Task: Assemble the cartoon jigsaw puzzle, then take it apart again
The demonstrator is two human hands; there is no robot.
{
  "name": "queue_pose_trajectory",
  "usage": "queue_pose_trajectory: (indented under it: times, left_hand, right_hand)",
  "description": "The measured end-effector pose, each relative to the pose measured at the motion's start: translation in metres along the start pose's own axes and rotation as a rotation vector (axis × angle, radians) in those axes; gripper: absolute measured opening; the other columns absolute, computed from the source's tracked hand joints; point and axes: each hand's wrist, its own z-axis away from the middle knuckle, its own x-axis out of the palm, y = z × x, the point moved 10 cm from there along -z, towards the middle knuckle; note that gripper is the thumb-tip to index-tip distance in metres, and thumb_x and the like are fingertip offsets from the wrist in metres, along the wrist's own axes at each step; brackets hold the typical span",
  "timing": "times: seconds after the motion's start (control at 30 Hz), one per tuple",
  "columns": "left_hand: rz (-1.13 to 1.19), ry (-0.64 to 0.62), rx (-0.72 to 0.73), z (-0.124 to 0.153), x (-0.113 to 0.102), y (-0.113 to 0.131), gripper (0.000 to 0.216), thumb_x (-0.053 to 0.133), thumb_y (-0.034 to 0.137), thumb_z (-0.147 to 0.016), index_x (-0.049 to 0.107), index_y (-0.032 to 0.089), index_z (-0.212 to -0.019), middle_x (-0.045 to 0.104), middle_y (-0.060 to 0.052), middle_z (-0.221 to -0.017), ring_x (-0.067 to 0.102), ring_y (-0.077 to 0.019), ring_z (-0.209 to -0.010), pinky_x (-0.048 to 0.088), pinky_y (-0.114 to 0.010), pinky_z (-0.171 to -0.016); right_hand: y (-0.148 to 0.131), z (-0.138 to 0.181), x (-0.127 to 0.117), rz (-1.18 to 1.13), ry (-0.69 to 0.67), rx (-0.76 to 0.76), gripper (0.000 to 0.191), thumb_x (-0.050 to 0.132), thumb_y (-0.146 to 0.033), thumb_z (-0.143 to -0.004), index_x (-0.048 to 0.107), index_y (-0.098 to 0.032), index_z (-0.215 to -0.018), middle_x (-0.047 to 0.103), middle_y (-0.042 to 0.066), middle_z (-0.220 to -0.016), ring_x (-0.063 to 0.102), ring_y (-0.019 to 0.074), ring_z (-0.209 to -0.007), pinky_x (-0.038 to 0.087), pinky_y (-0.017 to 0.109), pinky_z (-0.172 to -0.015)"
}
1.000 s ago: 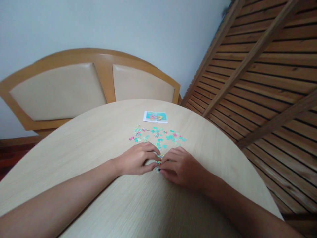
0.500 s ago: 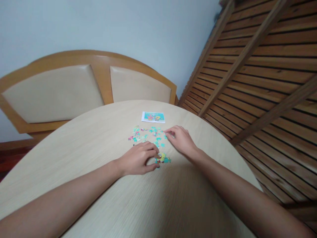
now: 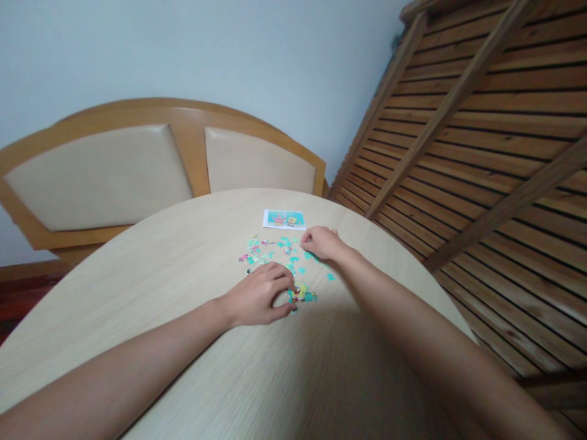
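A joined block of jigsaw puzzle (image 3: 300, 292) with a yellow cartoon figure lies flat on the table. My left hand (image 3: 260, 294) rests at its left side, fingers curled and thumb apart, the tips touching its edge. Farther off, my right hand (image 3: 322, 242) has thumb and fingers pinched together at the right end of the loose puzzle pieces (image 3: 293, 260). A small piece seems to be at those fingertips, mostly hidden by them. Teal, pink and pale pieces lie scattered between and beyond both hands. One teal piece (image 3: 331, 277) sits under the right wrist's near side.
Behind the pieces lies a picture sheet (image 3: 284, 219) with a pink and a yellow cartoon figure. The round pale wooden table (image 3: 183, 244) has a padded bench back (image 3: 183, 153) behind it. Slatted wood (image 3: 458, 153) slants along the right.
My right hand has shifted slightly away from me and its fingers have drawn closer together. A teal piece by the right wrist has come into view. My left hand stays at the joined block.
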Motion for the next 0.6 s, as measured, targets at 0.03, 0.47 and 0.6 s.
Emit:
queue_pose_trajectory:
  times: [0.03,0.47,0.6]
  left_hand:
    - [0.003,0.001,0.000,0.0001,-0.0001,0.0000,0.022,0.066,0.034,-0.089,0.065,0.019,-0.106,0.065,-0.009,-0.109,0.058,-0.0261,-0.107,0.048,-0.042,-0.095]
    - [0.016,-0.012,-0.011,-0.0004,0.0008,-0.0004,0.022,0.064,0.035,-0.090,0.064,0.020,-0.106,0.064,-0.009,-0.110,0.058,-0.0266,-0.108,0.048,-0.042,-0.097]
    - [0.016,-0.018,-0.013,-0.0004,0.0005,-0.0002,0.022,0.063,0.035,-0.091,0.064,0.020,-0.108,0.064,-0.009,-0.110,0.058,-0.0268,-0.109,0.048,-0.042,-0.097]
  right_hand:
    - [0.0001,-0.0012,0.0007,-0.002,-0.019,0.004,0.010,0.068,-0.025,-0.084,0.077,-0.023,-0.085,0.078,0.005,-0.102,0.067,0.0243,-0.102,0.042,0.036,-0.089]
    - [0.0021,-0.0037,0.0026,-0.097,-0.028,-0.034,0.012,0.072,-0.020,-0.081,0.074,-0.022,-0.092,0.077,0.002,-0.092,0.069,0.0200,-0.089,0.045,0.034,-0.088]
    - [0.0069,-0.0054,0.0044,-0.201,-0.012,-0.056,0.009,0.070,-0.020,-0.083,0.076,-0.022,-0.090,0.077,0.002,-0.088,0.069,0.0187,-0.085,0.047,0.031,-0.083]
